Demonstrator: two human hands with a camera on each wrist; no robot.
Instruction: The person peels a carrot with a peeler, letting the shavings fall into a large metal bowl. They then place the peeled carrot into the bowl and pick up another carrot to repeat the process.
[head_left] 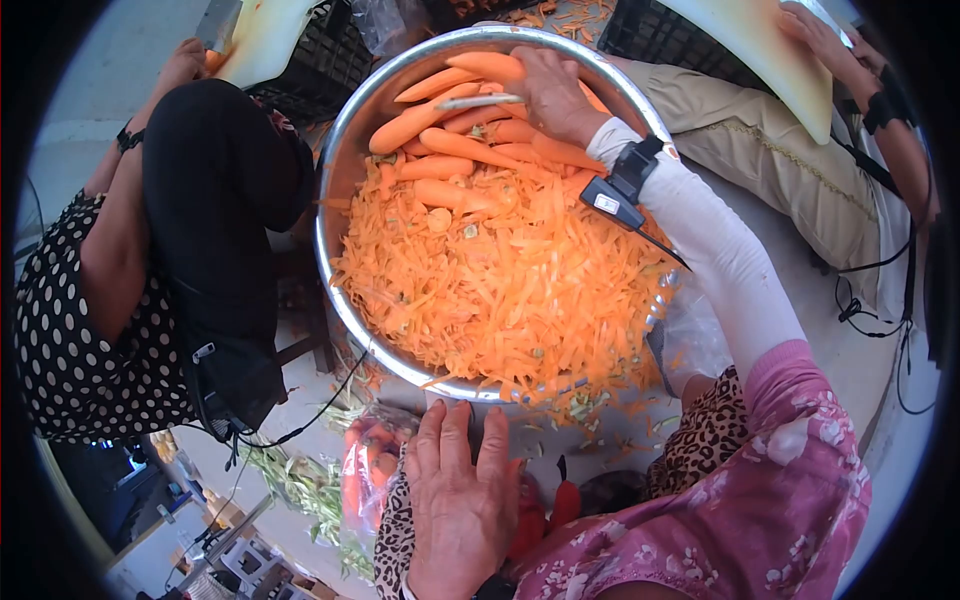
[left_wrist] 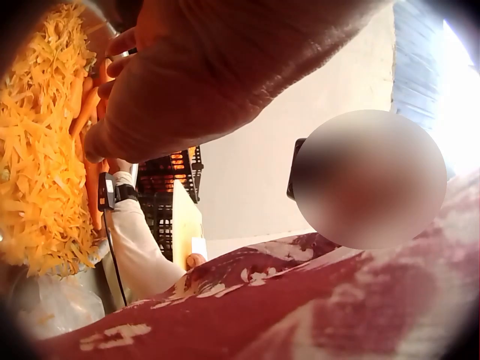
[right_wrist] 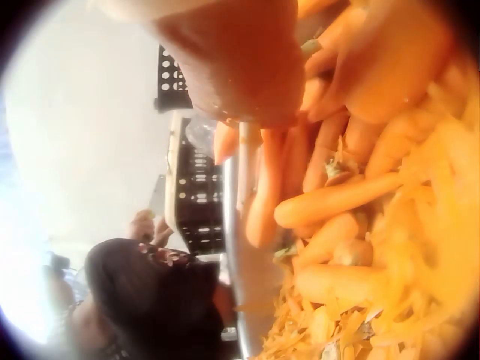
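A large metal bowl [head_left: 335, 262] holds orange peelings [head_left: 500, 290], with whole carrots [head_left: 470, 147] heaped at its far side. My right hand [head_left: 560, 98] is over those carrots, gripping a slim pale-handled tool [head_left: 480, 100] that points left; its far end is not clear. One carrot [head_left: 487, 66] lies by the fingers; contact is hard to tell. In the right wrist view the tool [right_wrist: 246, 169] shows below the hand [right_wrist: 240, 64]. My left hand [head_left: 460, 505] is palm down over the patterned knee, fingers extended toward the near rim, holding nothing.
People sit on both sides, with cutting boards [head_left: 262, 40] [head_left: 775, 60] over black crates [head_left: 325, 62]. A plastic bag of carrots [head_left: 372, 465] and green scraps [head_left: 310, 490] lie left of the left hand. Cables hang at the right, and peelings are scattered below the bowl.
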